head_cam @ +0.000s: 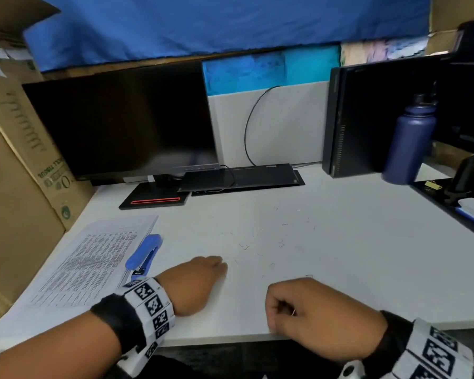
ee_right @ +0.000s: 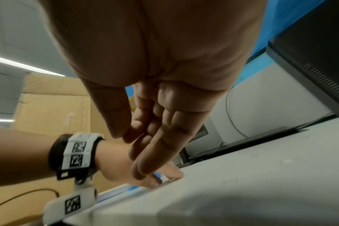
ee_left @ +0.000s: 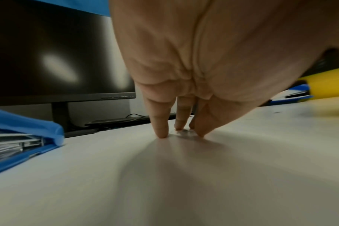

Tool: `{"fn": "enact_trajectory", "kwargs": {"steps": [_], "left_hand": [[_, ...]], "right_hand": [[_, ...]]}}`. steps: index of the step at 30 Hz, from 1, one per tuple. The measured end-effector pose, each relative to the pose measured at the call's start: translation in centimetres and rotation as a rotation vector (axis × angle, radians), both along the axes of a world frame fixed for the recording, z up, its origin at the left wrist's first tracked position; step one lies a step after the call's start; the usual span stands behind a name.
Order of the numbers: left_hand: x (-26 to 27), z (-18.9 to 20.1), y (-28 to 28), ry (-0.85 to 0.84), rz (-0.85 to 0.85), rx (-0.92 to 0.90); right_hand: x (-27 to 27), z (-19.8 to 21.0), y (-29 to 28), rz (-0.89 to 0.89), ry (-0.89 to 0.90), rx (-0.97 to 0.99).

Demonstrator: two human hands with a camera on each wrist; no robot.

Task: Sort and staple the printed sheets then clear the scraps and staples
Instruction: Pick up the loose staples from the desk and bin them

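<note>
On the desk (head_cam: 340, 255), left hand (head_cam: 195, 283) presses fingertips (ee_left: 162, 134) down.

White desk (head_cam: 340, 255); dark monitor (head_cam: 121, 124); cardboard boxes (head_cam: 14, 187) left; blue cloth (head_cam: 230, 20) above.

Left hand (head_cam: 195, 283) fingertips down; right hand (head_cam: 316, 314) seemingly cupped.

Head view looks down; wrist views skim close along the desk (head_cam: 340, 269).
</note>
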State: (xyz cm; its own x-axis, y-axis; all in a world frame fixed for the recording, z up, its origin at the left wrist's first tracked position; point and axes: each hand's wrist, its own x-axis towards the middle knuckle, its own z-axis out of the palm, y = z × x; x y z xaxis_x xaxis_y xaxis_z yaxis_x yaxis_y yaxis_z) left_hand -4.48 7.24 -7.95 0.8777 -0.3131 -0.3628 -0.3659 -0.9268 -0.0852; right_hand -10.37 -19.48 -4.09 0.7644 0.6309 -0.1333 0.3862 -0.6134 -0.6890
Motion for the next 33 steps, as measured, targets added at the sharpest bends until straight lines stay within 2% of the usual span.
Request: {"fn": "enact_trajectory", "kwargs": {"steps": [2,4,7,9,10,12,14,17,21,23,28,31,33], "left_hand": [[-1.5,-0.2,0.0,-0.007,-0.046,-0.092],[-2.4,0.2,0.0,0.015,-0.004,-0.235],[-2.1,0.6,0.9,0.042,0.158,-0.411],[-1.5,0.5,1.5,0.085,0.3,-0.522],[-1.3,0.2,1.6,0.106,0.349,-0.562],[-1.1,-0.4,1.2,0.135,0.383,-0.565],[-1.0,-1.4,0.5,0.142,0.34,-0.468],[-1.2,-3.1,-0.2,0.1,0.237,-0.292],[-2.6,-3.6,-1.6,0.041,0.099,-0.316],[-3.9,-3.7,-2.1,0.006,0.026,-0.362],[-7.5,-5.1,-2.7,-0.149,-0.134,-0.387],[-9.0,-5.0,-3.4,-0.144,-0.119,-0.474],[-10.1,-4.6,-4.4,-0.108,-0.115,-0.546]], "right_hand": [[-0.4,-0.8,0.9,0.061,0.078,-0.007],[-1.1,-1.9,1.9,0.137,0.16,-0.029],[-1.2,-5.2,3.4,0.193,0.289,-0.124],[-0.3,-8.5,4.1,0.21,0.445,-0.193],[0.3,-9.9,4.4,0.22,0.546,-0.167],[1.2,-12.5,5.3,0.097,0.801,-0.005],[1.4,-14.9,6.3,-0.18,1.109,0.281],[1.0,-17.5,7.8,-0.522,1.343,0.725],[0.5,-17.0,8.6,-0.789,1.41,1.317],[0.0,-16.5,8.3,-0.761,1.376,1.498],[-0.3,-16.7,7.4,-0.754,1.329,1.675],[-1.3,-15.2,7.7,-0.767,1.336,1.745],[-1.8,-15.8,8.5,-0.793,1.286,1.67]]}}
